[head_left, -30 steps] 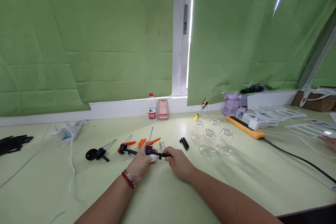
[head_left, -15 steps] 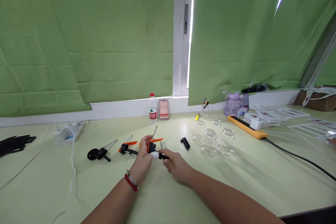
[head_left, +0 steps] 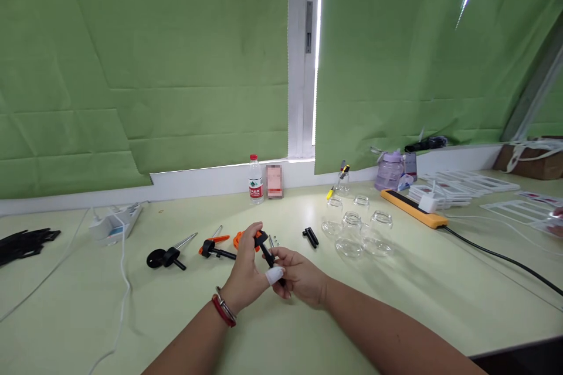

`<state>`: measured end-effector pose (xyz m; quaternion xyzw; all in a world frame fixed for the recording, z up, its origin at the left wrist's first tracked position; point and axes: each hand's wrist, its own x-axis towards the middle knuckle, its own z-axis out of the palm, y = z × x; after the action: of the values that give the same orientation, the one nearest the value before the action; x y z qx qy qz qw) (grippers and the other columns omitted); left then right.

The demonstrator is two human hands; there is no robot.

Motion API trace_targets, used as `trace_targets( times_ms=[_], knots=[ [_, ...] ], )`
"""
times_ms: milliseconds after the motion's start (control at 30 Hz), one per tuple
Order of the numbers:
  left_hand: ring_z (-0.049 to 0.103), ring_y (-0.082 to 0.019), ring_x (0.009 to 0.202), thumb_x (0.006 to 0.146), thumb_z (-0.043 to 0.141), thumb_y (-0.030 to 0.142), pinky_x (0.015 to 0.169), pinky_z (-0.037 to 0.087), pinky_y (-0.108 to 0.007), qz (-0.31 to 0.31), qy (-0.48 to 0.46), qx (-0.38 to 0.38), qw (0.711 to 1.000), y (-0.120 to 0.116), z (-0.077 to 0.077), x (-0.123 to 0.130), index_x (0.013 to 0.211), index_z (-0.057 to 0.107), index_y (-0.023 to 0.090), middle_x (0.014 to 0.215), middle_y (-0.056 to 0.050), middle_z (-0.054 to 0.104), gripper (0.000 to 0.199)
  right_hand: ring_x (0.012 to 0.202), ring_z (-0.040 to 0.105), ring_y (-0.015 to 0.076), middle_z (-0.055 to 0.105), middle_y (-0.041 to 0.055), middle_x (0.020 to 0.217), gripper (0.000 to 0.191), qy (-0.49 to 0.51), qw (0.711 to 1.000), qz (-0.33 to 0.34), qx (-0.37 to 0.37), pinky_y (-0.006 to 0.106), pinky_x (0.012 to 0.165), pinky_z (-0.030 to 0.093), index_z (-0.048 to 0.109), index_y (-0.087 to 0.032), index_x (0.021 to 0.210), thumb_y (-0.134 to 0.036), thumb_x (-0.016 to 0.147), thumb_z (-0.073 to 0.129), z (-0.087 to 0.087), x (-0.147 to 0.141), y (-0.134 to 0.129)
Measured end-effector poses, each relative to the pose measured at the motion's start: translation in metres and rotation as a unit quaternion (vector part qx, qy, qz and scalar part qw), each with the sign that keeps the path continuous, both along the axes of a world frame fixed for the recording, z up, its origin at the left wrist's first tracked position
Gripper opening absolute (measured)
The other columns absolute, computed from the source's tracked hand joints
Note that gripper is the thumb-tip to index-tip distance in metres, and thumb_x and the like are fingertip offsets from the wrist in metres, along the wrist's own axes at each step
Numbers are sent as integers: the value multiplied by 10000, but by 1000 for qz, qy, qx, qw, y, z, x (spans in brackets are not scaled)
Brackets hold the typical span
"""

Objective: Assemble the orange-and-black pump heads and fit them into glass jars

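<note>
Tilted more steeply than in the earlier frame, a black crank handle slants between two hands above the pale surface, the left hand holding its upper end with thumb spread, the right hand pinching its lower end. Steady support above and small fingertip adjustments below seem best. Orange parts crowd just beyond, glass jars stand right, and the widest room lies toward the wearer.

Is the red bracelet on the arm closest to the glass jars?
No, the red bracelet is around the left wrist, while the right hand is nearer the glass jars.
</note>
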<state>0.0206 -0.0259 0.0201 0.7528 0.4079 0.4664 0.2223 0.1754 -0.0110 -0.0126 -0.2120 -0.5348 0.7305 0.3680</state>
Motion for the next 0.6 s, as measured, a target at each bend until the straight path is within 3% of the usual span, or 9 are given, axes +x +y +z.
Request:
trace_targets(
  times_ms=[133, 300, 600],
  knots=[
    [223, -319, 1313, 610, 708, 316, 1055, 245, -514, 18, 124, 49, 991, 2, 1, -2, 1414, 140, 248, 1404, -127, 258, 987, 406, 460, 78, 503, -63, 537, 340, 24, 1000, 14, -3, 197, 413, 294, 519, -181, 1013, -394, 768, 623, 2, 2, -1],
    [297, -378, 1254, 483, 758, 435, 1007, 274, -565, 25, 202, 85, 975, 4, 0, -3, 1444, -45, 219, 1375, -169, 296, 1270, 457, 423, 70, 555, -17, 570, 333, 50, 999, 8, -14, 209, 463, 270, 562, -135, 962, -374, 752, 659, -1, 3, 0],
    [239, -418, 1287, 447, 729, 496, 1016, 225, -596, 62, 278, 80, 955, 8, -12, -1, 1451, 7, 161, 1392, -199, 282, 1281, 567, 511, 112, 599, 22, 603, 282, 83, 995, 15, -58, 237, 583, 338, 566, -129, 907, -328, 742, 680, -12, 0, 4]
  ],
)
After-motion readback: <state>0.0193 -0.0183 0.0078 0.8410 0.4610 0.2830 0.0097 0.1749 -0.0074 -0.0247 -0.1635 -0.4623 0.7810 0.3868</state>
